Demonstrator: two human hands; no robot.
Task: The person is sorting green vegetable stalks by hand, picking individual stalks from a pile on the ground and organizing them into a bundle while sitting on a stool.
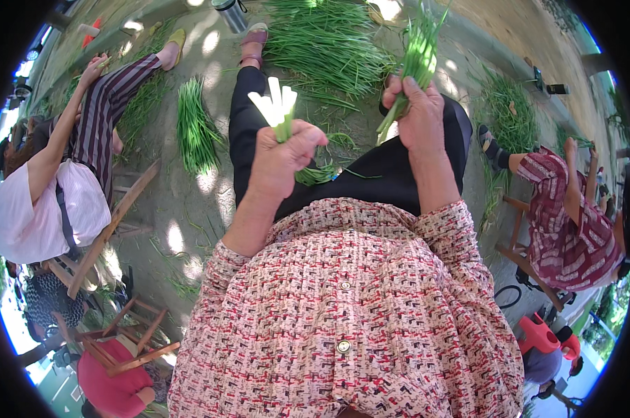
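Observation:
My left hand (pixel 280 159) is closed in a fist above my lap. It grips several broad pale strips (pixel 276 106), bright white at the top and green lower down. Across from it, my right hand (pixel 421 111) pinches a bunch of chives (pixel 421 54), long and thin-leaved, partly lit by sun. The lower ends of the bunch poke out beneath my fingers. Loose green leaves (pixel 315 174) lie over my dark trousers between the two hands. The hands are apart from each other.
A large heap of chives (pixel 325 45) covers the ground ahead, and a smaller pile (pixel 196 125) lies to the left. A metal tumbler (pixel 230 14) stands beyond my foot. People sit at both sides, one on a wooden chair (pixel 113 226). More greens (pixel 506 115) lie at right.

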